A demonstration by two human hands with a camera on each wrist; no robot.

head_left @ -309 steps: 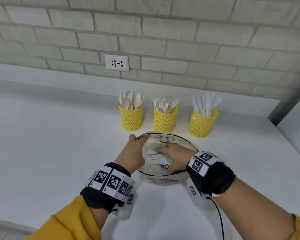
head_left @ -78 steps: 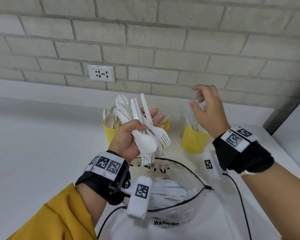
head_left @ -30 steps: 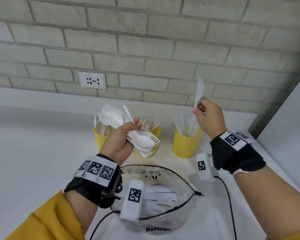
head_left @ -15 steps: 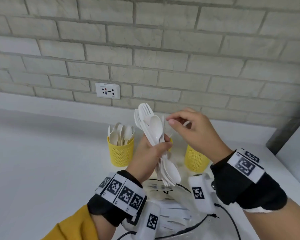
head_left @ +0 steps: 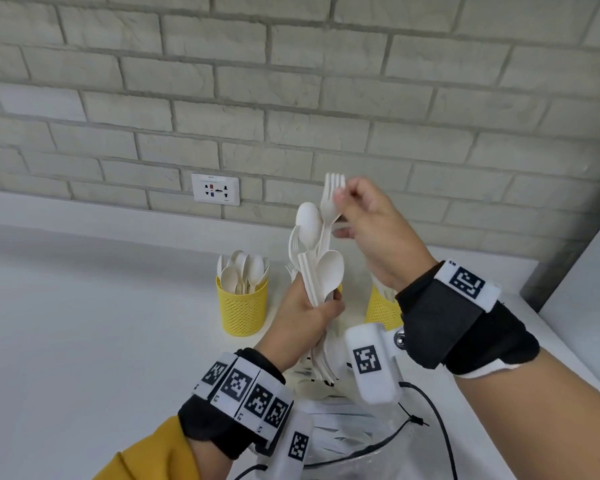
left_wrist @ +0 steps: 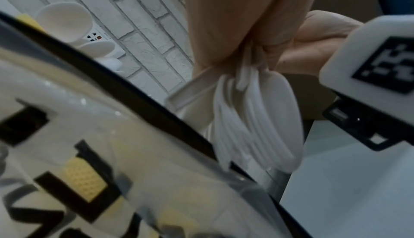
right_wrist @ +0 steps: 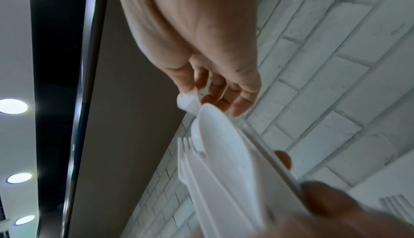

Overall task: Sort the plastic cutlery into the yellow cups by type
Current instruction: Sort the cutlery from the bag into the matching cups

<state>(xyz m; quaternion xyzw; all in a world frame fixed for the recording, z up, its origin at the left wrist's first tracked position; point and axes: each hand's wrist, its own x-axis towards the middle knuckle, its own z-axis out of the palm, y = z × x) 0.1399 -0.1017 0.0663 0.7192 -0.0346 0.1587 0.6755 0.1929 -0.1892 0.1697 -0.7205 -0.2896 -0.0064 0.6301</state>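
left grip (head_left: 303,318) clenches smooth white cutlery bundle (head_left: 317,268) | right grip (head_left: 374,233) pinches pronged fork (head_left: 330,199)

Middle yellow cup (head_left: 339,288) almost wholly hidden behind left hand (head_left: 302,320) and its cutlery bundle (head_left: 317,271); right cup (head_left: 378,306) half covered by right wrist.

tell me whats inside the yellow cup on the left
The left yellow cup holds white plastic spoons standing handle-down, bowls sticking up above the rim. Only spoons show; the mesh wall hides their lower handles and the cup's bottom.
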